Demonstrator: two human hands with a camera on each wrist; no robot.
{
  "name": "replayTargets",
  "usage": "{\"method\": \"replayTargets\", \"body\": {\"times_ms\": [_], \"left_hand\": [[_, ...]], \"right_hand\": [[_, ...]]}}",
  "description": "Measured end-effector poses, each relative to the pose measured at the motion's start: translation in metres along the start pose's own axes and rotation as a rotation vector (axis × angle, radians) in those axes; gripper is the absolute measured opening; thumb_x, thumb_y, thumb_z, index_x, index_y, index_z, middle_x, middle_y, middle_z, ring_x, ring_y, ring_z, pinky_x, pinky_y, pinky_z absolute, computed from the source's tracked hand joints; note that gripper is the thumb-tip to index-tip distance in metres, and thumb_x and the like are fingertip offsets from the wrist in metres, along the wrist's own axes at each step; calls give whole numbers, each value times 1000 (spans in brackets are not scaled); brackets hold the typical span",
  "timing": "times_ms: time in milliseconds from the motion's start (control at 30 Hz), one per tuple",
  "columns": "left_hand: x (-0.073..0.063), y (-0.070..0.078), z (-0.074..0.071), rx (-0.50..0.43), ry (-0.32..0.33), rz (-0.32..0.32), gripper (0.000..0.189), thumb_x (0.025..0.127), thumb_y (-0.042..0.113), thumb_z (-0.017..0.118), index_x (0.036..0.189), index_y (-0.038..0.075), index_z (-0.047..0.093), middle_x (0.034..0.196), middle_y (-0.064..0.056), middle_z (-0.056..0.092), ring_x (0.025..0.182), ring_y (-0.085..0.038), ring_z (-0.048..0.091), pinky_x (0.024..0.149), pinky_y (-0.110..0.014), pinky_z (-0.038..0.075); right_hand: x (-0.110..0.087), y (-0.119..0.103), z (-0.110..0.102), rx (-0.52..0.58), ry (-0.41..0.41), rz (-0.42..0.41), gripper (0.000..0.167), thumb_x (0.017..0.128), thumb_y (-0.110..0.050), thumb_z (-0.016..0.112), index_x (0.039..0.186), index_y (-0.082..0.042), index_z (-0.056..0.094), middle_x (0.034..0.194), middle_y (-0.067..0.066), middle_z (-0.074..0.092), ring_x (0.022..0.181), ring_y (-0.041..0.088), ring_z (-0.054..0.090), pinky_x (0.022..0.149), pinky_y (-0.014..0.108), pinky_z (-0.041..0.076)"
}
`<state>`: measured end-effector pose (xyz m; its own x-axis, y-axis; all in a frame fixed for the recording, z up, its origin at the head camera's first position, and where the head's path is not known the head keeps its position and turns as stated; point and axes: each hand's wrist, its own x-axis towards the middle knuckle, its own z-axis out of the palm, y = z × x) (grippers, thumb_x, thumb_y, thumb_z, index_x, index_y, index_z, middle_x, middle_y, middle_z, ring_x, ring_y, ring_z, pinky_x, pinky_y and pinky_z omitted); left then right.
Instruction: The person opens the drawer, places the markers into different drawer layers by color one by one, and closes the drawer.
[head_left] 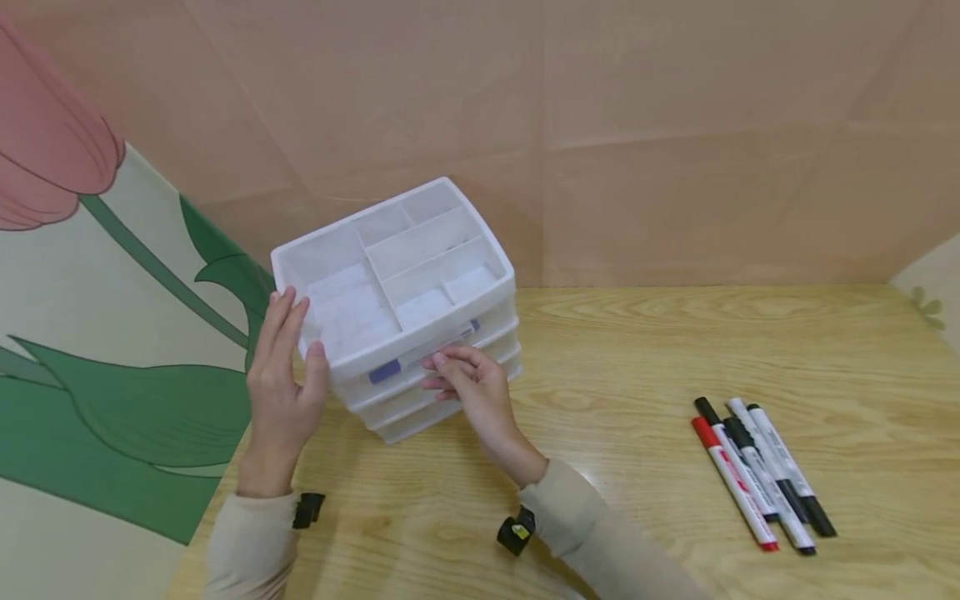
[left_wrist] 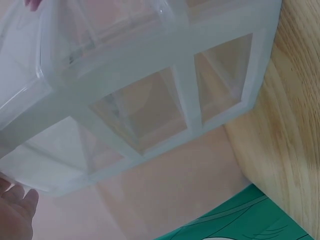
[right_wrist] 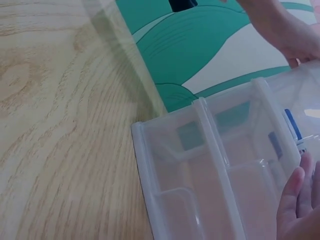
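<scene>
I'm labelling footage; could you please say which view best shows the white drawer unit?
The head view, because the whole drawer unit fits its frame. Left wrist shows mostly its side; right wrist, its cropped front.

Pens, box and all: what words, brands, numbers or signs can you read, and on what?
None can be read.
Pens on the table: printing too small and blurred.
Blue-capped pen in the box: small marks, unreadable.
Yellow mark at the right wrist: too small.
Box: no lettering seen.
</scene>
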<state>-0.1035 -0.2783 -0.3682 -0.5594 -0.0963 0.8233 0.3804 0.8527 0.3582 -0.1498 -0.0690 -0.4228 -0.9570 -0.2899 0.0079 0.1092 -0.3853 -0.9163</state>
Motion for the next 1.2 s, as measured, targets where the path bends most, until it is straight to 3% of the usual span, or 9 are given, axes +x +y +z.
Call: {"method": "replayTargets", "body": {"times_ms": [367, 667, 1200], "left_hand": [[0, 2, -1, -12, 1, -2, 45, 89, 10, 53, 131, -5, 60, 145, -21, 53, 142, -38, 42, 118, -43, 33], [0, 1, 0, -7, 4, 1, 45, 89, 10, 53, 131, -4, 60, 144, -21, 53, 141, -38, 43, 117, -43, 34], [0, 1, -1, -5, 2, -9, 45, 89, 10, 53, 131, -4, 60, 145, -20, 53, 141, -38, 43, 117, -43, 34]], "right_hand": [[-6, 2, -5, -26, 22, 57, 29, 97, -8, 57, 122, 6, 59, 106, 18, 74, 74, 7, 72, 71, 26, 57], [-12, 13, -12, -21, 33, 97, 29, 95, -8, 59, 119, 6, 59, 104, 12, 75, 76, 8, 71, 77, 32, 58], [-12, 35, -19, -44, 68, 144, 30, 91, -4, 63, 119, 7, 60, 104, 18, 75, 76, 9, 70, 72, 29, 56]]}}
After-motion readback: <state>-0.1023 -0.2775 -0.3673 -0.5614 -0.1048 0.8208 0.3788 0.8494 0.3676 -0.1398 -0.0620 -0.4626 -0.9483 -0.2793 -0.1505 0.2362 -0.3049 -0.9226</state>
